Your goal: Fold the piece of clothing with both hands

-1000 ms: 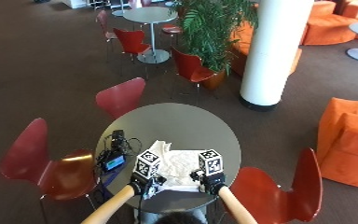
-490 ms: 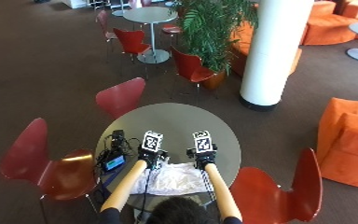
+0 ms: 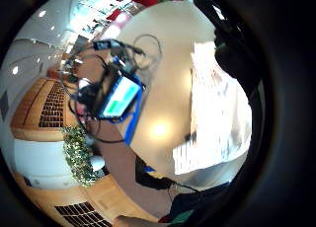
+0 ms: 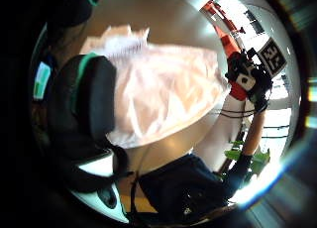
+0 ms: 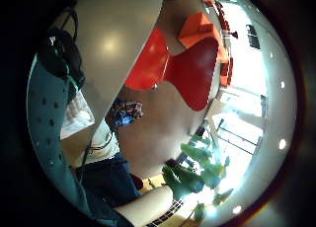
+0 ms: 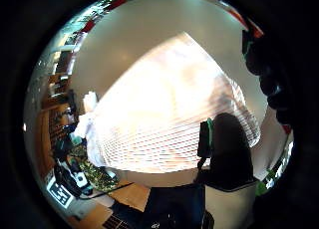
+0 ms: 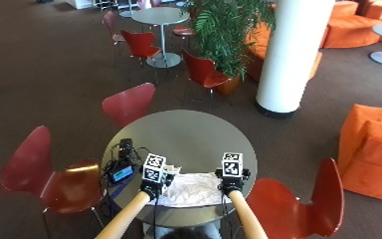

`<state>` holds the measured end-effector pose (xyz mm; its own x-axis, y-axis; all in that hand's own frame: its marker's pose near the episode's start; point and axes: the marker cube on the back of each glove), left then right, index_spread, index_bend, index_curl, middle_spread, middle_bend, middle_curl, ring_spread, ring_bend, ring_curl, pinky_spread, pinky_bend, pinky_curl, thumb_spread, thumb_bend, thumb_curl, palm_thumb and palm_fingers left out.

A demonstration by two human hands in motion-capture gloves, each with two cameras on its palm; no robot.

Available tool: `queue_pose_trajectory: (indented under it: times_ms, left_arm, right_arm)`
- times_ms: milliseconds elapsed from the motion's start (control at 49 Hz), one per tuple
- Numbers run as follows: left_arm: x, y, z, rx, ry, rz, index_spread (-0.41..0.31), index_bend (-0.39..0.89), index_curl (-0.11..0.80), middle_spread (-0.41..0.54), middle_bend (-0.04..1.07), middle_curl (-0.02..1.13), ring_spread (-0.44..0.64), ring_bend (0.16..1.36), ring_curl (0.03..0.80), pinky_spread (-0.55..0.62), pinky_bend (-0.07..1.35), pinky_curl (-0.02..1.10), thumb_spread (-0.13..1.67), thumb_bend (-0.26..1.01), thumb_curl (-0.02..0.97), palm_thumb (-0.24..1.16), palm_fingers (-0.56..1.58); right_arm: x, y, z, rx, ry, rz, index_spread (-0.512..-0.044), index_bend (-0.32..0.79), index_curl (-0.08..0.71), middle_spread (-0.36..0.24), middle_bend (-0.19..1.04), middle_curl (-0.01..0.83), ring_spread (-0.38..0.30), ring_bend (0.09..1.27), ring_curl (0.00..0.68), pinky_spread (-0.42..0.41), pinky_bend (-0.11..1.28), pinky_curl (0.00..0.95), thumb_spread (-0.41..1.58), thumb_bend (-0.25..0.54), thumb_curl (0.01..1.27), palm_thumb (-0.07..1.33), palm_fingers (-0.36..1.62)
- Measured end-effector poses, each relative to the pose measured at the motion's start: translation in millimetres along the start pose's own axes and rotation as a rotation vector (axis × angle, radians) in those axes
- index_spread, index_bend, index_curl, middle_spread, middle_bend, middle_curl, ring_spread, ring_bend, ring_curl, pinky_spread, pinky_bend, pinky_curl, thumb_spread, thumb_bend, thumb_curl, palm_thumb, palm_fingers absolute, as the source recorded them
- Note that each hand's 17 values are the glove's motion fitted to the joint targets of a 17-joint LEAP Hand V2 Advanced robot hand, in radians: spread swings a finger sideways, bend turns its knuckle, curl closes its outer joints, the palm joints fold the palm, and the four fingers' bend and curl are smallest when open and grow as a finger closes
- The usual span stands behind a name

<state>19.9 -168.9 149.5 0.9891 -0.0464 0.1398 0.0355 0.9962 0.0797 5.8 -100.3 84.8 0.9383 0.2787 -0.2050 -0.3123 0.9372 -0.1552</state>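
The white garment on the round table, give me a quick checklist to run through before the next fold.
1. Garment lies on the round table, none hanging over the near edge: ok.
2. Left hand at its left edge: ok.
3. Right hand at its right edge: ok.
4. Both hands actually pinching cloth: cannot tell.
5. Device with the lit screen and its cables sit beside the garment, not on it: ok.
6. Bare tabletop beyond the garment for folding: ok.
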Motion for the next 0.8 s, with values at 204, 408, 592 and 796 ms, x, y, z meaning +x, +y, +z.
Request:
queue_pose_trajectory:
  times_ms: [204,408,592,796]
  left_arm:
    - [9.7,59.8,16.7,-0.284,-0.013,-0.067,-0.084,0.16,0.362,0.097,0.05,0.38,0.14,0.48,0.440,0.10,0.44,0.45,1.28,-0.08,0.314,0.07,0.10]
    - [12.4,52.6,44.7,-0.274,0.126,-0.064,-0.045,0.16,0.345,0.210,0.12,0.29,0.32,0.54,0.388,0.30,0.46,0.39,1.17,-0.04,0.270,-0.03,0.02]
    - [12.4,52.1,45.4,-0.300,0.111,-0.091,-0.042,0.16,0.342,0.230,0.16,0.27,0.38,0.56,0.372,0.37,0.47,0.38,1.14,-0.03,0.251,-0.02,-0.01]
    - [21.9,44.4,29.8,-0.307,0.170,-0.100,-0.038,0.17,0.344,0.231,0.17,0.26,0.40,0.56,0.351,0.39,0.46,0.36,1.13,-0.03,0.239,-0.01,-0.01]
  right_arm:
    - [-3.2,2.2,38.2,-0.039,-0.020,0.014,-0.224,0.03,0.261,-0.135,0.18,0.491,-0.192,0.53,0.458,-0.238,0.63,0.407,1.02,-0.037,0.59,0.74,1.02]
    - [-8.2,1.3,37.7,0.046,-0.125,-0.019,-0.192,0.01,0.190,-0.119,0.22,0.489,-0.195,0.54,0.446,-0.246,0.67,0.398,1.12,-0.006,0.54,0.75,1.04]
    - [-3.5,-14.8,32.8,0.147,-0.196,-0.019,-0.226,0.11,0.205,-0.183,0.27,0.501,-0.251,0.61,0.461,-0.321,0.62,0.382,1.00,0.000,0.56,0.89,1.24]
    - [26.9,-28.7,21.5,0.050,-0.220,0.037,-0.252,0.19,0.287,-0.223,0.33,0.518,-0.249,0.65,0.470,-0.359,0.54,0.360,0.70,-0.034,0.62,0.93,1.33]
